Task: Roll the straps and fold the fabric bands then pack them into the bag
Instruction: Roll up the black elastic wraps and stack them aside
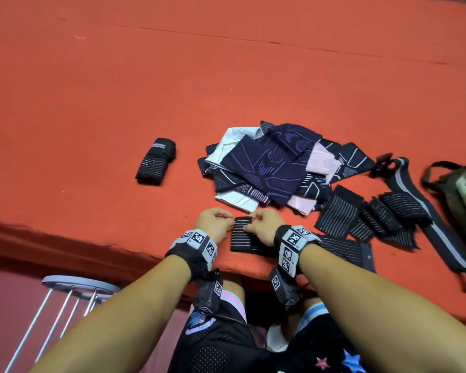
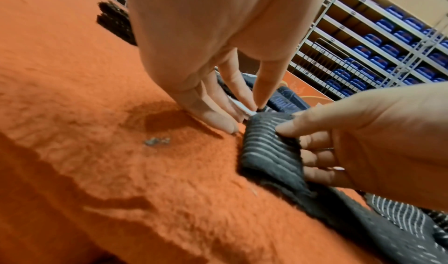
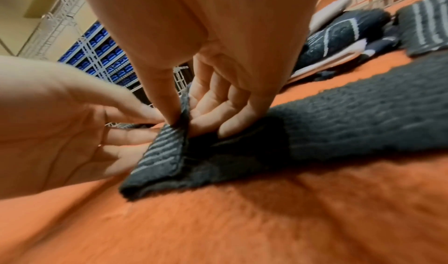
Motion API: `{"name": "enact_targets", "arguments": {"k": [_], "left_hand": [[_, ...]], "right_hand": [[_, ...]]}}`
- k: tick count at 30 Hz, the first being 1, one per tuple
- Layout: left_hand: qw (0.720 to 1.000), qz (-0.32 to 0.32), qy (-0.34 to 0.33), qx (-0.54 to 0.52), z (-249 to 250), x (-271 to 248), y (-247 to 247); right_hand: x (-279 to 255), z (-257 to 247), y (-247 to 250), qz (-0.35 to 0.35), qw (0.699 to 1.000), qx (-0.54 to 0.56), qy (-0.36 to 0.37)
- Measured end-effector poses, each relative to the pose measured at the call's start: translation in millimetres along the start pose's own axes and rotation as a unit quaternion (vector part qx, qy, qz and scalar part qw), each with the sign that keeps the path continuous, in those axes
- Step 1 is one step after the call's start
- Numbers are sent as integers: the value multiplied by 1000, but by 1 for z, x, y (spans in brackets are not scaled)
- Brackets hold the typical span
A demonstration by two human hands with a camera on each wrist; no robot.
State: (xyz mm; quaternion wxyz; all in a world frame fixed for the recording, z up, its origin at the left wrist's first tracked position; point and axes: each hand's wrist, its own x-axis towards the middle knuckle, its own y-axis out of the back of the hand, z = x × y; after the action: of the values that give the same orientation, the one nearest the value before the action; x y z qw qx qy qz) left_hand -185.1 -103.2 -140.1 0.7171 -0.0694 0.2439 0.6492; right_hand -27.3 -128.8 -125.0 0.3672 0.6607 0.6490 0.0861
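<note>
Near the orange table's front edge lies a black strap with thin grey stripes; its left end is folded up, and the rest trails right. My right hand pinches the raised flap between thumb and fingers. The straight fingers of my left hand touch the flap's outer side and far corner. One rolled strap lies to the left. A heap of navy, white and pink fabric bands sits behind my hands. The olive bag is at the right edge.
Several loose black striped straps and a long band with a grey stripe lie to the right. A metal stool stands below the table at the left. The orange cloth stretches far back.
</note>
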Motion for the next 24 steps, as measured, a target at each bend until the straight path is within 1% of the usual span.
{"name": "enact_targets", "arguments": {"k": [2,5,10,13,16,21,23,24], "left_hand": [[1000,3,-11,10,-2,0,-4],[999,9,-25,44,-6,1,-11],[988,14,-34,147,-8,1,-17],[987,9,-36,156,-7,2,-17],[985,9,-31,167,-7,2,-16],[982,30,-40,180,-2,-4,-19],[986,33,-44,156,3,-10,-24],[989,29,-42,136,6,-12,-27]], "right_hand": [[0,6,9,13,1000,-11,-15],[-2,11,13,14,1000,1,-25],[-3,23,10,36,998,-46,8],[-3,26,7,36,994,-95,33],[1,26,6,34,989,-143,34],[6,26,4,30,988,-153,13],[5,24,7,32,989,-147,-1],[4,22,10,26,993,-118,-10]]}}
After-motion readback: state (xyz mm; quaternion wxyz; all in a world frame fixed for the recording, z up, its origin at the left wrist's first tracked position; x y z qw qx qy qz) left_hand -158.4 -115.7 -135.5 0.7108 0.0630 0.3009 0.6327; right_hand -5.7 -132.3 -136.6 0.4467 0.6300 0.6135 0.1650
